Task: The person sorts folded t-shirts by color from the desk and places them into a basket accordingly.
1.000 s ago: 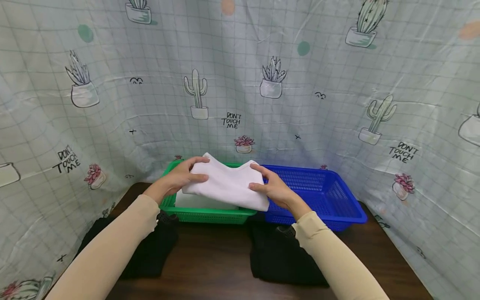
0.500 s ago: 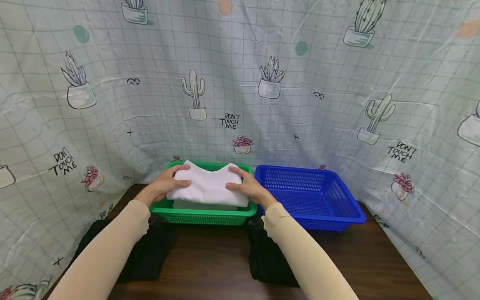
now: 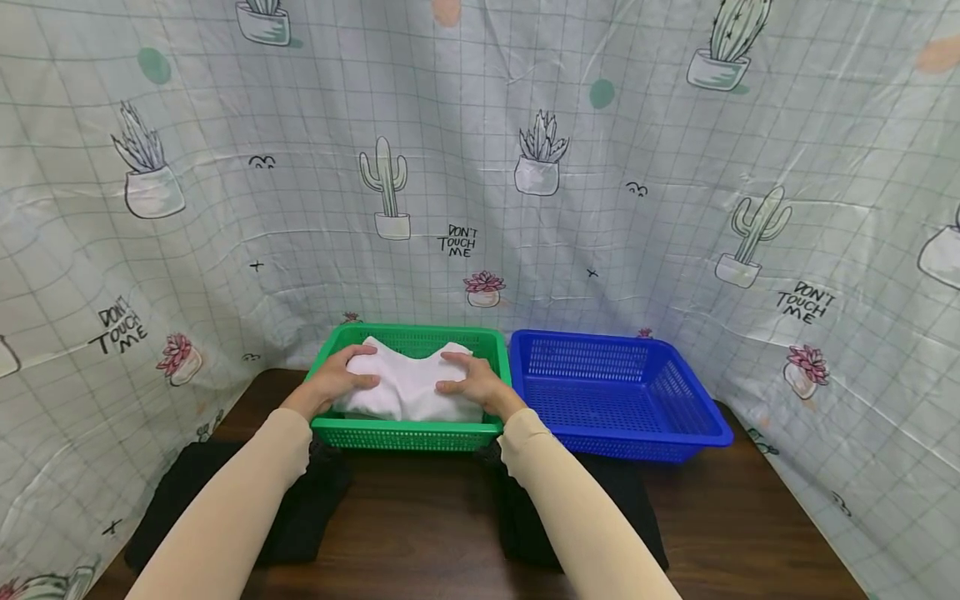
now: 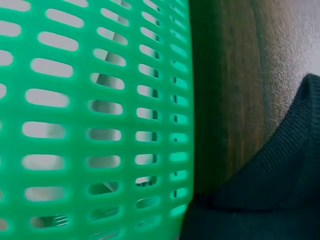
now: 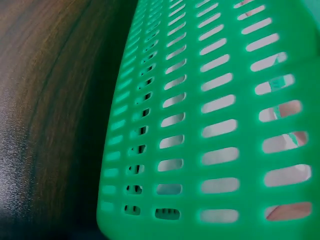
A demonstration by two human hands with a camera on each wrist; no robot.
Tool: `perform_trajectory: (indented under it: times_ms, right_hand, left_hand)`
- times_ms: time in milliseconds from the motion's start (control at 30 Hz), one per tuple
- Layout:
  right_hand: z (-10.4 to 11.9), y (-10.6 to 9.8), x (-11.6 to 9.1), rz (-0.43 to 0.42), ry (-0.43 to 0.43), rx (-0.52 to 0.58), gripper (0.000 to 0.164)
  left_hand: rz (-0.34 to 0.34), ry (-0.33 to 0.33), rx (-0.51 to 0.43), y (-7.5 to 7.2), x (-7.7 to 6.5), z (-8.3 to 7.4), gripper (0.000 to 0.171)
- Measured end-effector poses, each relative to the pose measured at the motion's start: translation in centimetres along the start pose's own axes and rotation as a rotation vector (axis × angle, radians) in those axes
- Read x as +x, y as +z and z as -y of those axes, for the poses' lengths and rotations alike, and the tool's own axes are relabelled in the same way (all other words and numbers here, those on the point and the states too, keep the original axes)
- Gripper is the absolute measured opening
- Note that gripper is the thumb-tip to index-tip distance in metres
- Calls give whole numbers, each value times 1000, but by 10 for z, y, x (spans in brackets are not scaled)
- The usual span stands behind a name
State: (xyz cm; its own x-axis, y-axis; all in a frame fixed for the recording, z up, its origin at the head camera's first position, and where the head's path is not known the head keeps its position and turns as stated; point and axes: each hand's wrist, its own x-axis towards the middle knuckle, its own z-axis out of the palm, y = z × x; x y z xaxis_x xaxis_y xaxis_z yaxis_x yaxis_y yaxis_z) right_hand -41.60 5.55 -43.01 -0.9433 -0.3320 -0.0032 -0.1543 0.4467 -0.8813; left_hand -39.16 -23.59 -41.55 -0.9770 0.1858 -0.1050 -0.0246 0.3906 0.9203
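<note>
A folded white cloth [image 3: 408,383] with a curved far edge lies inside the green basket [image 3: 405,437], over more white fabric that barely shows. My left hand [image 3: 337,381] holds its left side, the thumb on top. On the opposite side my right hand [image 3: 480,383] grips it in the same way. Slotted basket wall [image 4: 130,120] fills much of the left wrist view, with white showing through the holes. In the right wrist view, bits of skin and white cloth appear behind the basket wall [image 5: 192,130]; the hands themselves are mostly hidden there.
A blue basket [image 3: 592,408] with nothing in it stands right of the green one. Black folded cloths lie on the brown table [image 3: 420,525]: one black cloth [image 3: 307,517] at left, another black cloth [image 3: 622,500] at right, partly under my forearms. A patterned curtain [image 3: 480,167] hangs behind.
Both hands have carried the white cloth left from between the baskets and lowered it into the green basket. The baskets and black cloths stay where they were.
</note>
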Motion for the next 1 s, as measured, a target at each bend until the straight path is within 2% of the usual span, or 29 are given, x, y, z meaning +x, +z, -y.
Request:
perform_trajectory:
  times_ms: [200,400,567,733,1000]
  right_hand:
    - [-1,3,6,-49,64,-26,63]
    - [-4,10,7,-63,101,-147,61]
    - [-7,13,5,-43,100,-231,59]
    - [-6,12,4,20,118,-282,60]
    - [-5,12,4,68,188,-269,59]
  left_hand:
    - [-11,-18,17,2,4,3,69]
    - [0,-32,78,5,6,5,66]
    - [39,-22,158,7,6,9,65]
    - [68,-42,231,9,7,12,65]
    - [100,-56,296,7,4,11,65]
